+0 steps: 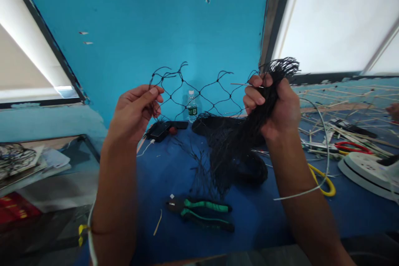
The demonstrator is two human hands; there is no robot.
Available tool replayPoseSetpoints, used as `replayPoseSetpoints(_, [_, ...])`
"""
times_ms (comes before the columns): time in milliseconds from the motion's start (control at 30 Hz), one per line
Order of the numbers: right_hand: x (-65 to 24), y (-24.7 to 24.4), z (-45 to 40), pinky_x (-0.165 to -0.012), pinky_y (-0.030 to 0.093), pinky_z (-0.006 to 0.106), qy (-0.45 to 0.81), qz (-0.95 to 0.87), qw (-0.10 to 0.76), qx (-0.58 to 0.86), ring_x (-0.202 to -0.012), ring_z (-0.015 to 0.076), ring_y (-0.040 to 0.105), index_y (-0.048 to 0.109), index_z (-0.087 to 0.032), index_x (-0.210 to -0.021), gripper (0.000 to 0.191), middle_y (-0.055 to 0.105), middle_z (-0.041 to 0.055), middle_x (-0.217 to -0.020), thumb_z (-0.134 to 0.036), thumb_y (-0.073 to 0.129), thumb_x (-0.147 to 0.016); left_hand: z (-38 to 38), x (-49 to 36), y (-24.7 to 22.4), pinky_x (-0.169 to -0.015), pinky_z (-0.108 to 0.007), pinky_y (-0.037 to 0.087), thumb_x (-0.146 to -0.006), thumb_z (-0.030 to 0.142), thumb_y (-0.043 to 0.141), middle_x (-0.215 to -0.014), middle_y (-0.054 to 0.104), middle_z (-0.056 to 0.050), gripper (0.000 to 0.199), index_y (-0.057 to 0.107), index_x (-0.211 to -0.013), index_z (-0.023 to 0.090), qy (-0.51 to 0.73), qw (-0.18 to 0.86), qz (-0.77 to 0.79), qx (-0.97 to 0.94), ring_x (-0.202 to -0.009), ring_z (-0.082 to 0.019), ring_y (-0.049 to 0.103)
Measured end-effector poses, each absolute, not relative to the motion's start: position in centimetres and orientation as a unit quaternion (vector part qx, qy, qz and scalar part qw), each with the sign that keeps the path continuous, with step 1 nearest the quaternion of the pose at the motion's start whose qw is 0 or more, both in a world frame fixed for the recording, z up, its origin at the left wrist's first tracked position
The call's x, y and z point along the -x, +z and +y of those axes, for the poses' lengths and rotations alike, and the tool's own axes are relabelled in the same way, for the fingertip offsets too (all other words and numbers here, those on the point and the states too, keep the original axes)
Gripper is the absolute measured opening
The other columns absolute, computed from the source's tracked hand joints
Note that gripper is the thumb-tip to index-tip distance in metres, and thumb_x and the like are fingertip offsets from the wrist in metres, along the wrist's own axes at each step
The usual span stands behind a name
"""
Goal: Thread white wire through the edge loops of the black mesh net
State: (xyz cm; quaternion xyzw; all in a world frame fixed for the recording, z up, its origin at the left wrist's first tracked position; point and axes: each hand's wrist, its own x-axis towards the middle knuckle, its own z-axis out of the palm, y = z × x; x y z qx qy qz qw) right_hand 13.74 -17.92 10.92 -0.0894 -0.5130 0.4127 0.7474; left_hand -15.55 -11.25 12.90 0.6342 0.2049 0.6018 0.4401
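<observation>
A black knotted net is stretched in the air between my two hands, with its cut ends sticking up. My left hand pinches the net's left edge between thumb and fingers. Wrapped round a thick gathered bundle of the same netting is my right hand; loose strands fan out above it and the rest hangs down to the table. A thin pale wire runs past my right hand and curves down over the forearm. Below lie pliers with green and black handles.
On the blue table stand a clear water bottle and a black device with a white cable. To the right are a white round-based object, a yellow handle, red-handled tools and thin sticks. Another person's hand shows at the right edge.
</observation>
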Motion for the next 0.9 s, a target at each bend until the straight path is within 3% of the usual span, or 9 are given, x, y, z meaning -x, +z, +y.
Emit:
replayPoseSetpoints(133, [-13.3, 10.9, -18.1, -0.046, 0.036, 0.026, 0.426, -0.529, 0.73, 0.077, -0.053, 0.0084, 0.035, 0.05, -0.023, -0.076, 0.029, 0.053, -0.0005, -0.083, -0.039, 0.068, -0.092, -10.7, 16.1, 13.2, -0.056, -0.018, 0.052, -0.087, 0.026, 0.074, -0.065, 0.054, 0.001, 0.009, 0.073, -0.081, 0.019, 0.612, 0.493, 0.192, -0.588, -0.057, -0.006, 0.051])
replayPoseSetpoints(300, [-12.8, 10.8, -18.1, -0.046, 0.035, 0.026, 0.411, -0.541, 0.727, 0.102, -0.054, 0.009, 0.035, 0.05, -0.022, -0.075, 0.033, 0.05, 0.0, -0.083, -0.044, 0.069, -0.091, -11.4, 16.5, 13.3, -0.04, -0.019, 0.034, -0.081, 0.023, 0.072, -0.059, 0.044, 0.005, 0.007, 0.068, -0.079, 0.018, 0.579, 0.479, 0.198, -0.63, -0.039, -0.002, 0.029])
replayPoseSetpoints(467, [-12.0, 10.7, -18.5, -0.046, 0.032, 0.024, 0.427, -0.576, 0.69, 0.094, -0.055, 0.0079, 0.035, 0.052, -0.021, -0.074, 0.038, 0.049, -0.0007, -0.081, -0.05, 0.073, -0.086, -13.6, 15.2, 13.0, -0.04, -0.02, 0.026, -0.078, 0.041, 0.083, -0.045, 0.045, 0.008, 0.039, 0.072, -0.11, 0.022, 0.403, 0.378, 0.283, -0.784, -0.039, -0.007, 0.04])
replayPoseSetpoints(600, [-10.9, 10.7, -19.2, -0.047, 0.034, 0.024, 0.442, -0.591, 0.666, 0.106, -0.054, 0.0078, 0.036, 0.049, -0.021, -0.073, 0.042, 0.048, -0.0011, -0.079, -0.054, 0.069, -0.089, -14.5, 12.5, 12.1, -0.04, -0.022, 0.018, -0.083, 0.045, 0.079, -0.043, 0.036, 0.009, 0.039, 0.076, -0.112, 0.019, 0.405, 0.326, 0.307, -0.797, -0.039, -0.006, 0.027])
replayPoseSetpoints(800, [-10.5, 10.6, -19.6, -0.048, 0.034, 0.024, 0.45, -0.612, 0.643, 0.096, -0.054, 0.0078, 0.037, 0.049, -0.021, -0.072, 0.043, 0.05, -0.0012, -0.078, -0.054, 0.075, -0.084, -14.4, 10.0, 10.9, -0.044, -0.023, 0.027, -0.076, 0.039, 0.086, -0.047, 0.034, 0.008, 0.026, 0.08, -0.091, 0.019, 0.448, 0.369, 0.246, -0.777, -0.044, -0.006, 0.03])
replayPoseSetpoints(900, [-10.7, 10.6, -19.4, -0.048, 0.033, 0.023, 0.451, -0.617, 0.64, 0.083, -0.054, 0.0078, 0.038, 0.047, -0.021, -0.071, 0.044, 0.05, -0.0015, -0.078, -0.053, 0.075, -0.084, -14.4, 9.9, 10.9, -0.047, -0.023, 0.033, -0.074, 0.036, 0.086, -0.053, 0.046, 0.005, 0.023, 0.079, -0.087, 0.019, 0.461, 0.36, 0.238, -0.775, -0.049, -0.007, 0.04])
